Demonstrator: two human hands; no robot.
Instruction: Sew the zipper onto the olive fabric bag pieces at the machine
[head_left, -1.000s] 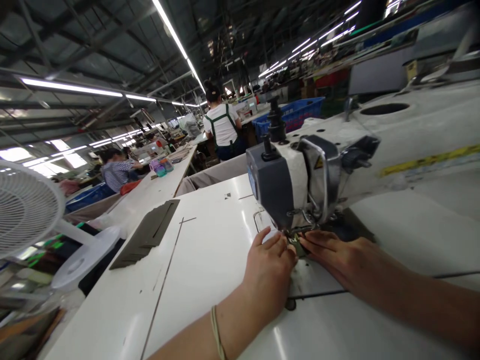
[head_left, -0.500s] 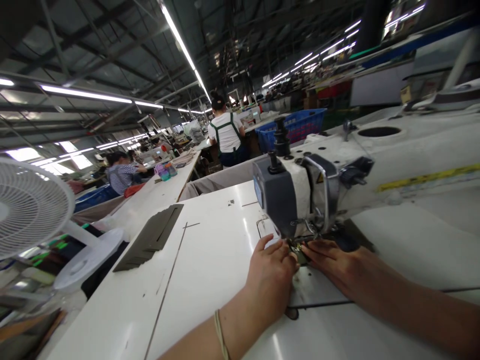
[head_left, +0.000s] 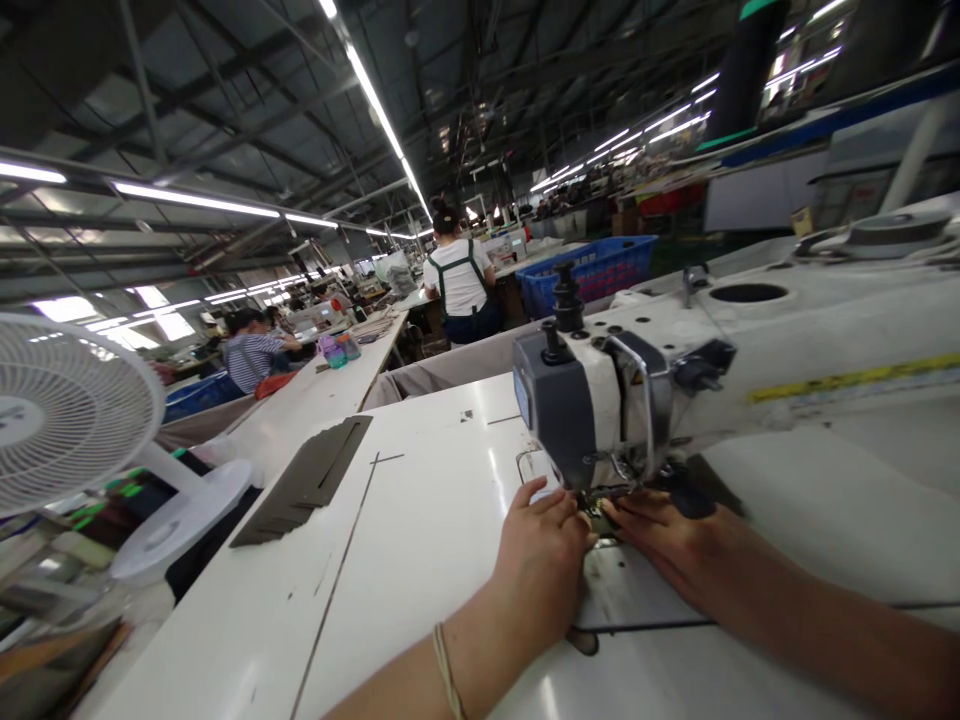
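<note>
My left hand (head_left: 541, 565) rests beside the needle area of a sewing machine (head_left: 589, 400), its fingers bent together at a small piece of dark fabric (head_left: 606, 527). From the other side my right hand (head_left: 679, 540) reaches under the machine head, fingers pressed together on the same piece. Most of the fabric and the right fingertips are hidden by the hands and the machine. A stack of dark grey-green fabric pieces (head_left: 304, 480) lies on the white table (head_left: 420, 500), left of the machine.
A white fan (head_left: 71, 420) stands at the left. Beyond the table are a blue basket (head_left: 589, 270), a person in a white shirt (head_left: 457, 280) with their back turned, and a seated person in stripes (head_left: 255, 355). Bottles (head_left: 337, 348) stand on a farther table.
The view has shifted slightly, so the scene sits a little lower and mostly further right. Both hands remain at the needle area with little visible movement.
</note>
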